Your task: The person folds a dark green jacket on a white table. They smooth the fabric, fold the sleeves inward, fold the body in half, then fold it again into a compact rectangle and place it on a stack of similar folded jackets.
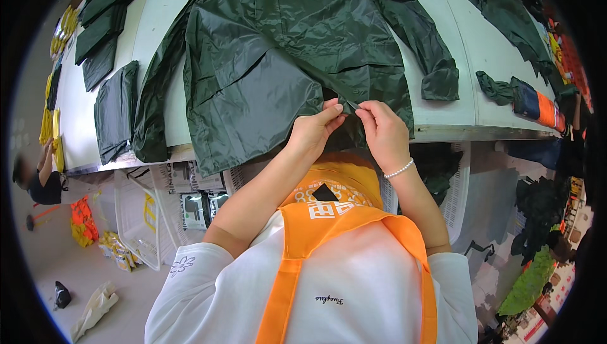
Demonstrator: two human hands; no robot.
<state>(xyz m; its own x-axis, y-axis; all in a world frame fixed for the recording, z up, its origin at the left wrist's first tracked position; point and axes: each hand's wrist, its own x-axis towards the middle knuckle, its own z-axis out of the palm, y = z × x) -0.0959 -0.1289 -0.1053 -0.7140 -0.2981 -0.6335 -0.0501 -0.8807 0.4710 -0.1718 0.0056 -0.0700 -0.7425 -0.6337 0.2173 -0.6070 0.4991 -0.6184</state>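
Observation:
A dark green rain jacket [253, 97] lies spread on the white table, its sleeves out to both sides and its hem hanging over the near edge. At the front opening, my left hand [318, 128] pinches the edge of the jacket between thumb and fingers. Close beside it on the right, my right hand [384, 130] pinches the same front edge, a beaded bracelet on its wrist. The fingertips of both hands are only a little apart. What fastening may lie between them is too small to make out.
Folded dark green garments [116, 111] lie along the table's left side. At the right are another green garment [506, 18] and an orange-and-blue bundle [537, 105]. White plastic baskets [136, 217] stand below the near edge. Another person [41, 173] is at the far left.

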